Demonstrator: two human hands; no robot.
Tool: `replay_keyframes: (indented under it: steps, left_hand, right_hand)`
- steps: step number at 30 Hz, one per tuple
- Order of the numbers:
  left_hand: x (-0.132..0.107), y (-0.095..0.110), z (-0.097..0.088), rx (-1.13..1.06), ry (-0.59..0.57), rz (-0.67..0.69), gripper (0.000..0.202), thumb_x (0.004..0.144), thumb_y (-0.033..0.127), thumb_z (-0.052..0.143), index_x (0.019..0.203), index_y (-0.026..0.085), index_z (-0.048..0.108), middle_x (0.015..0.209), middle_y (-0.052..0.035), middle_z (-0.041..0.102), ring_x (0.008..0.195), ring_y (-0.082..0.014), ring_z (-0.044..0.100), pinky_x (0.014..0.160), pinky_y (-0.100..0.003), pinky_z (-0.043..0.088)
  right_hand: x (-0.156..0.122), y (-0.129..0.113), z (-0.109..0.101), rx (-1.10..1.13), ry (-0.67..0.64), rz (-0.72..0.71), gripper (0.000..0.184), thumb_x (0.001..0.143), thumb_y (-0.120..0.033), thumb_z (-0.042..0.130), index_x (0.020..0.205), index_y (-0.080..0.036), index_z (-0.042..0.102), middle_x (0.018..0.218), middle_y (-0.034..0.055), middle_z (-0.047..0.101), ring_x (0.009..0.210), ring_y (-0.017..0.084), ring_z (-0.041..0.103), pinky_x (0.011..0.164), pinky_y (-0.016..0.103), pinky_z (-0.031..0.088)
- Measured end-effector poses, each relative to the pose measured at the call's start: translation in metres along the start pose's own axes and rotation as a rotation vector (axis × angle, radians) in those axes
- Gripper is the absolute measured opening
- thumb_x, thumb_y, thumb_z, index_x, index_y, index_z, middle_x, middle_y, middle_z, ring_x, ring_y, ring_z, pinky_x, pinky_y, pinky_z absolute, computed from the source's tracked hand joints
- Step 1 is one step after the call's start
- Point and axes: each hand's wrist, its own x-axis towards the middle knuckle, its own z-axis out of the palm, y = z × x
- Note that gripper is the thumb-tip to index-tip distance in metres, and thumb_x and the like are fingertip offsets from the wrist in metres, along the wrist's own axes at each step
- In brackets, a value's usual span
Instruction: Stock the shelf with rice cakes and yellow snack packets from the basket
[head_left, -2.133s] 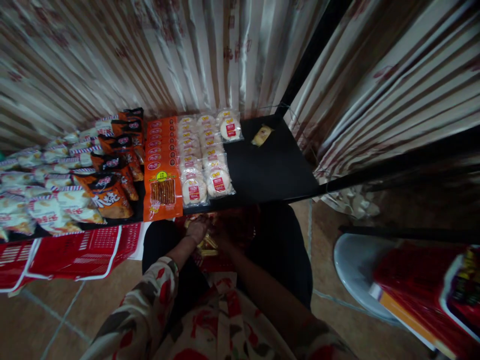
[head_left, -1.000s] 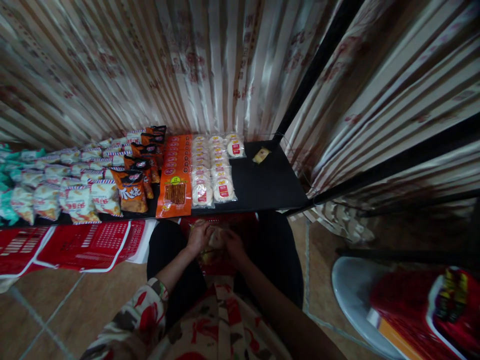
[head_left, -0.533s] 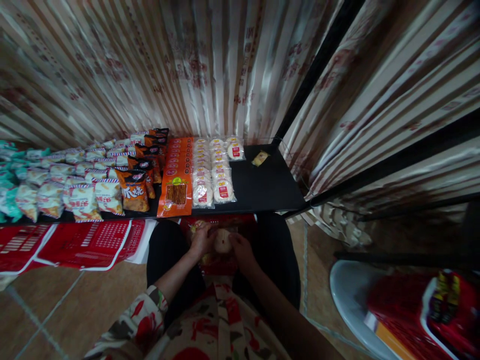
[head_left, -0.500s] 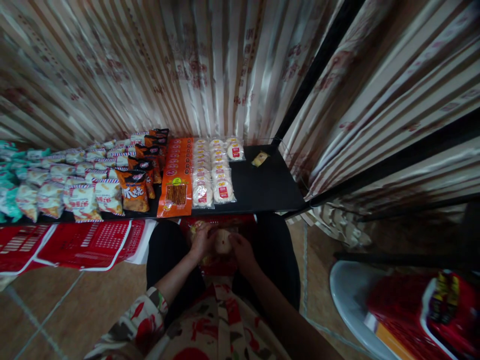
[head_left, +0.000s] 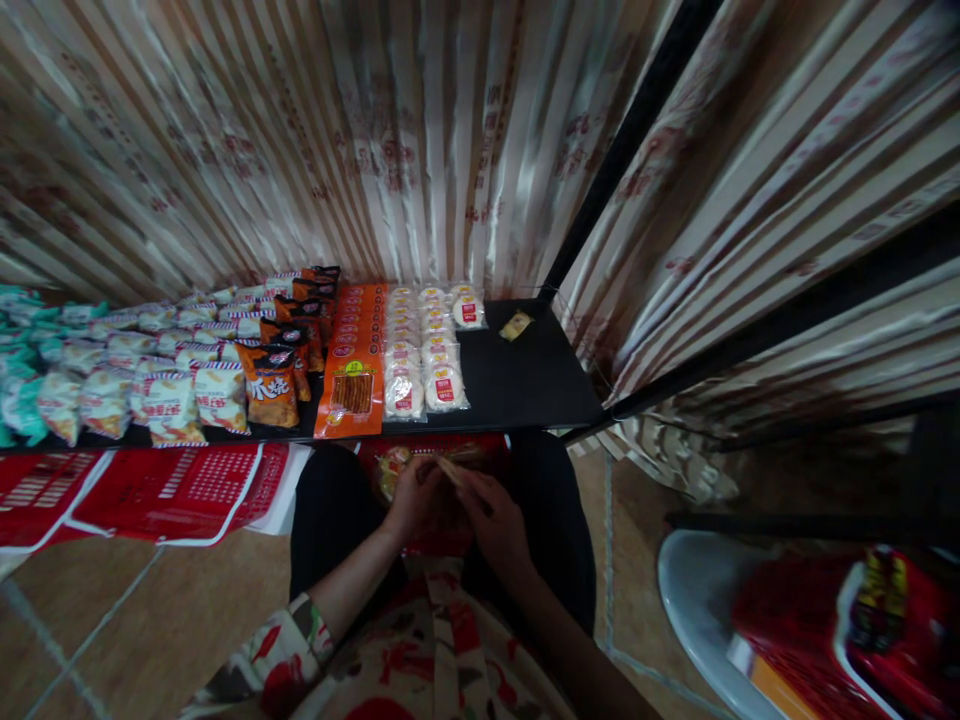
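Note:
Low between my knees, my left hand (head_left: 415,492) and my right hand (head_left: 495,515) meet with fingers closed around a round, pale cracker packet (head_left: 448,468). It is tilted nearly edge-on, and much of it is hidden by my fingers. Beneath the hands is a red basket (head_left: 435,545), with a yellow-green packet (head_left: 391,470) beside my left fingers. On the black shelf ahead stand two rows of similar white round cracker packets (head_left: 445,386), and one more (head_left: 469,306) sits at the back right of them.
Left along the shelf (head_left: 525,385) are a flat orange snack pack (head_left: 350,365), orange-black bags (head_left: 271,385), white bags (head_left: 172,408) and teal bags (head_left: 22,400). A small yellow packet (head_left: 517,325) lies near the black post (head_left: 600,170). Red baskets (head_left: 180,490) stand below; a grey-white basin (head_left: 690,590) is right.
The round packet has turned from showing its face to nearly edge-on. My right hand has come over it, closer to my left. The view has shifted slightly.

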Motion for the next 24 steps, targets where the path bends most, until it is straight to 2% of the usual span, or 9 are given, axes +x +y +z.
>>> replay_keyframes:
  steps: [7,13,19,24]
  left_hand:
    - [-0.006,0.006,-0.002,-0.428,-0.036,-0.194,0.014,0.073,0.03,0.05,0.081,0.018,0.053,0.069,0.003,0.059,0.064,-0.011,0.058,0.064,-0.025,0.047]
    - [-0.009,0.019,0.002,-0.581,-0.005,-0.242,0.023,0.064,0.034,0.063,0.072,0.018,0.048,0.062,0.0066,0.053,0.057,-0.0078,0.052,0.057,-0.02,0.042]
    - [-0.01,0.025,0.006,-0.583,-0.022,-0.249,0.032,0.061,0.039,0.068,0.071,0.018,0.046,0.057,0.0073,0.052,0.051,-0.0079,0.05,0.053,-0.021,0.04]
    - [-0.009,0.03,0.005,-0.496,0.062,-0.227,0.03,0.053,0.032,0.071,0.07,0.017,0.051,0.056,0.0071,0.053,0.05,-0.0073,0.049,0.052,-0.02,0.038]
  right_hand:
    - [-0.004,-0.004,-0.006,-0.294,-0.01,-0.363,0.029,0.085,-0.027,0.052,0.113,-0.03,0.063,0.111,0.0043,0.064,0.101,0.019,0.056,0.087,0.035,0.049]
    - [-0.009,-0.003,-0.012,-0.437,-0.031,-0.508,0.034,0.087,-0.02,0.047,0.117,-0.032,0.06,0.114,0.0042,0.062,0.105,0.02,0.052,0.089,0.037,0.046]
    - [-0.011,-0.004,-0.013,-0.5,-0.044,-0.55,0.037,0.086,-0.016,0.047,0.117,-0.033,0.059,0.118,0.0024,0.06,0.111,0.021,0.048,0.089,0.037,0.043]
    - [-0.009,-0.006,-0.016,-0.496,-0.032,-0.618,0.036,0.088,-0.016,0.044,0.118,-0.031,0.057,0.117,0.002,0.061,0.114,0.02,0.046,0.088,0.037,0.044]
